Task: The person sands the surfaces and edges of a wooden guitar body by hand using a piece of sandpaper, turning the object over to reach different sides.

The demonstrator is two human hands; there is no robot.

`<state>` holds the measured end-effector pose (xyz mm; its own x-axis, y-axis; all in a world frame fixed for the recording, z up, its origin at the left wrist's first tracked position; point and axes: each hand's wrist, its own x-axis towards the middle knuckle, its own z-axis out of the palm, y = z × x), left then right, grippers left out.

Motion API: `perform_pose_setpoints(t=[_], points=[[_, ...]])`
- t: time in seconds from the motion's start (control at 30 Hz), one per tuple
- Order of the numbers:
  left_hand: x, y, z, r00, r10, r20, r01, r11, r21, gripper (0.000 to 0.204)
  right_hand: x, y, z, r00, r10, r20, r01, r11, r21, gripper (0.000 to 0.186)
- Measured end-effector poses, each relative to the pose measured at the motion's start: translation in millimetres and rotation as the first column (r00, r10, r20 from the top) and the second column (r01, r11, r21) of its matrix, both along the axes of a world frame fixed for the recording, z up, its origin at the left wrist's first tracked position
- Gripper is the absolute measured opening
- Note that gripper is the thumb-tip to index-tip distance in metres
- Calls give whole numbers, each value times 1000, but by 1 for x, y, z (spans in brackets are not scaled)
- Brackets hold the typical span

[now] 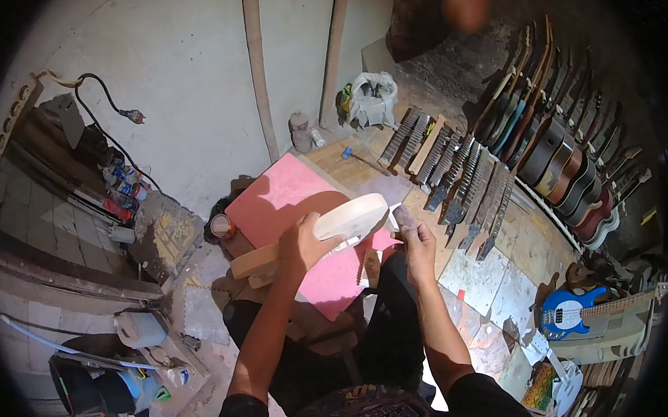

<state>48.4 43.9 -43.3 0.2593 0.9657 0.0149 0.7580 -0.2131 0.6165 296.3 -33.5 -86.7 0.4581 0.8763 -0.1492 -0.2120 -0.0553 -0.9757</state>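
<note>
- Left hand (pixel 303 243): clamped on pale unfinished guitar body (pixel 327 227), held over pink board (pixel 289 210).
- Right hand (pixel 413 238): closed on small grey sanding block (pixel 402 217), at the body's right end.
- Guitar necks (pixel 459 177) lie beyond on the floor.

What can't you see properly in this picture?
Head view only:
- Pale wooden guitar body: its near part is hidden by the left hand.
- Small grey piece in the right hand: too small and mostly covered by fingers to tell what it is.
- Row of guitars: the far end fades into the dark rim.
- Pink board: partly hidden under the body and hands.
- Orange blob at the top: blurred.
</note>
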Motion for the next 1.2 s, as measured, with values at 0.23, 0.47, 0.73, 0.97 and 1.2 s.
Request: perform_pose_setpoints(t=[0.23,0.47,0.73,0.97,1.2], points=[[-8,1,-16,974,-100,201,60,978,199,78,-25,-15,12,998,61,-30,-59,994,88,19],[-6,-5,-14,967,-108,229,55,972,228,77,-36,-13,2,996,75,-43,-70,992,106,15],[-10,-12,-12,977,-133,169,73,944,321,83,-32,-19,-3,994,106,17,-107,990,89,19],[-14,-14,-16,959,-205,194,92,877,472,90,-43,-25,0,993,109,-37,-105,990,97,18],[-15,-35,-1,953,-171,249,49,900,432,73,-42,-32,13,952,297,-71,-296,955,15,16]])
